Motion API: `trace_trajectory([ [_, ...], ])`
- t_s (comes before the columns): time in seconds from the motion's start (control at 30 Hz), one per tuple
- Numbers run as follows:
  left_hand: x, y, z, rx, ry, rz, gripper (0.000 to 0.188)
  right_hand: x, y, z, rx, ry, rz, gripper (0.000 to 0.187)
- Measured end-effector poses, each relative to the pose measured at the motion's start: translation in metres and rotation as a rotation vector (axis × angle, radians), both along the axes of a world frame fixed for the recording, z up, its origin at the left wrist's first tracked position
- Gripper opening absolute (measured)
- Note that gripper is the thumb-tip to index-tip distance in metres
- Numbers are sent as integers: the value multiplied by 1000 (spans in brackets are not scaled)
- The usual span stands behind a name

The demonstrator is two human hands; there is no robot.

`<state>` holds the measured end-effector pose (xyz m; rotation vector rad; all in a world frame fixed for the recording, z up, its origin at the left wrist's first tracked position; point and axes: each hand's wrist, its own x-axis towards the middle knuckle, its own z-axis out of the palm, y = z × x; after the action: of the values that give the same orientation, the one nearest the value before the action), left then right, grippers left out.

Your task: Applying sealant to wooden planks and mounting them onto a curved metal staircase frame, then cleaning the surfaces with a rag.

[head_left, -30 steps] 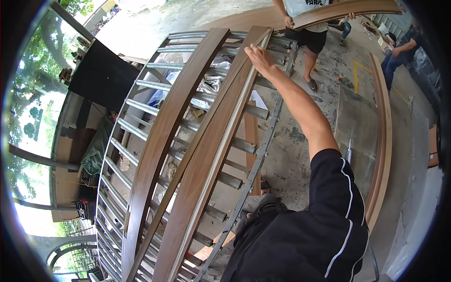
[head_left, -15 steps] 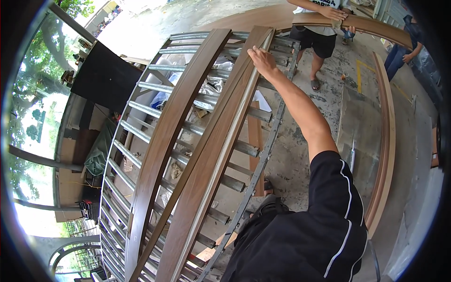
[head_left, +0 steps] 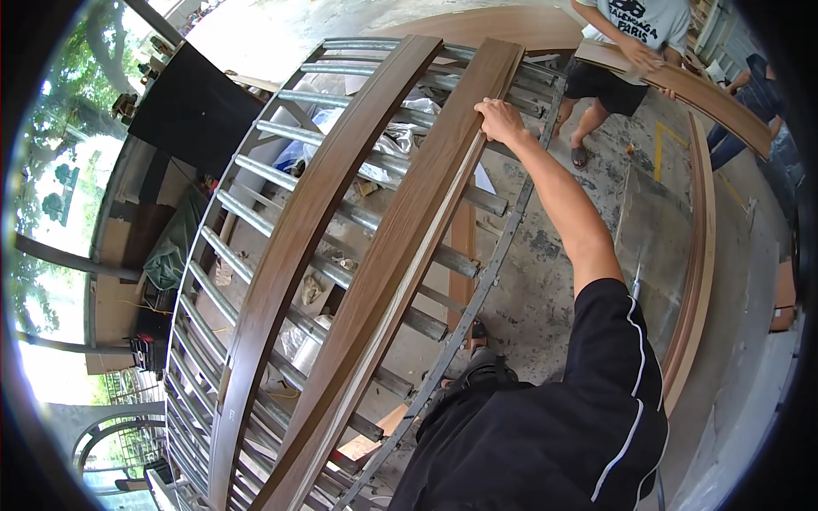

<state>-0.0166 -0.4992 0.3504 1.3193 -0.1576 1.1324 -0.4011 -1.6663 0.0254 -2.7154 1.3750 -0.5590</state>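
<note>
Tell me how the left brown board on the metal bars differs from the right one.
The right board shows a pale band along its right edge; the left board has a dark right edge.
The person's right hand is at the right board's upper part; no hand is at the left board.
Both are long, brown and wood-grained, lying across the metal bars.

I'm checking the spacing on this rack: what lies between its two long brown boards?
In the head view, round metal bars cross the gap between the left board and the right board, with crumpled silvery sheeting showing through.
</note>
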Motion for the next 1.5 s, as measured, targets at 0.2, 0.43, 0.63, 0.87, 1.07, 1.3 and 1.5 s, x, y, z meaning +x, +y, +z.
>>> trace_trajectory([
  [0.2,-11,-11,-4,152,26,100,58,9,1,22,201,157,2,64],
  [0.43,-20,-20,-8,326,51,208,58,4,-4,18,172,132,30,36],
  [0.63,-12,-28,-12,474,68,283,58,8,-19,12,196,242,-5,36],
  [0.87,3,-44,-30,630,91,357,58,6,-6,8,99,213,13,19],
  [1.07,16,-58,-37,775,102,414,58,0,-9,7,75,211,-1,6],
  [1.3,8,-51,-43,965,149,514,58,-5,-23,-5,71,227,15,13],
  [1.5,-22,-29,-52,1133,219,614,59,-17,-23,-3,107,165,70,38],
])
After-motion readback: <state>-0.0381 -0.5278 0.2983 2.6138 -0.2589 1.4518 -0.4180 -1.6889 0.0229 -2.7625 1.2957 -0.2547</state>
